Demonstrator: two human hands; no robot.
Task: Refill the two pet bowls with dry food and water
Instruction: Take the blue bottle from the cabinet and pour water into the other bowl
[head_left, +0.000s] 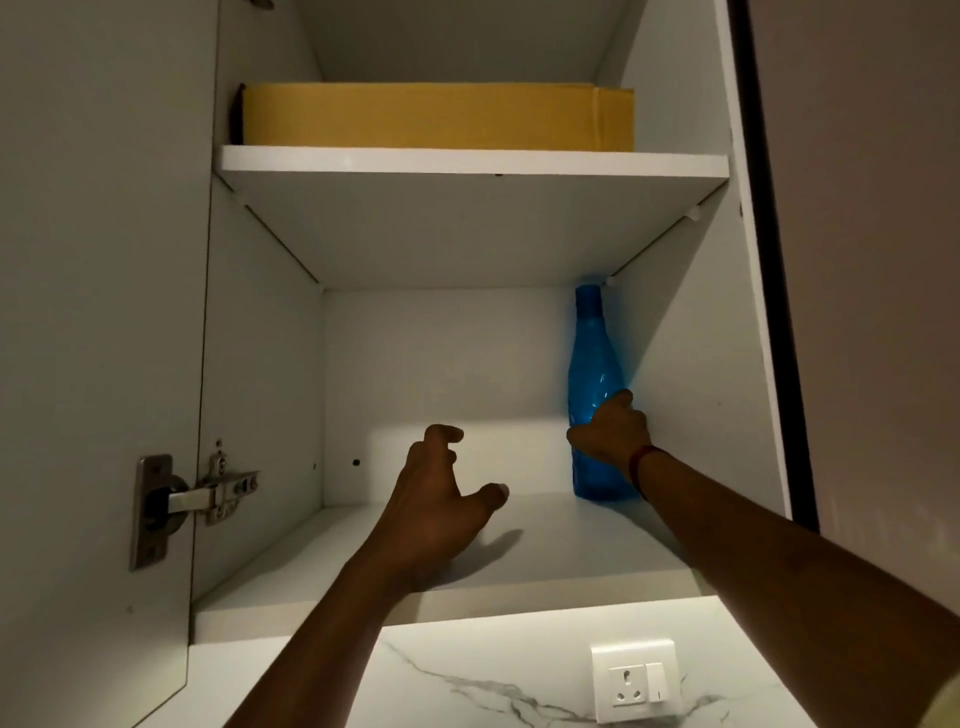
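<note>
Head view: right hand (610, 431) grips the blue water bottle (589, 358) standing at the lower cabinet shelf's (519, 571) right side; left hand (441, 499) hovers, fingers loosely curled, empty.

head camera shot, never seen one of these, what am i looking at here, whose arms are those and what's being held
There is no machine here. A person wears a camera on the head, so this single picture shows what they see: their own two bare arms reaching into an open wall cupboard. The right hand grips a blue bottle standing upright at the back right of the lower shelf. The left hand hovers over that shelf with loosely curled fingers and holds nothing. On the upper shelf lies a yellow cardboard box. Below the cupboard is a marble-patterned wall with a socket. No pet bowls are in view.
</note>
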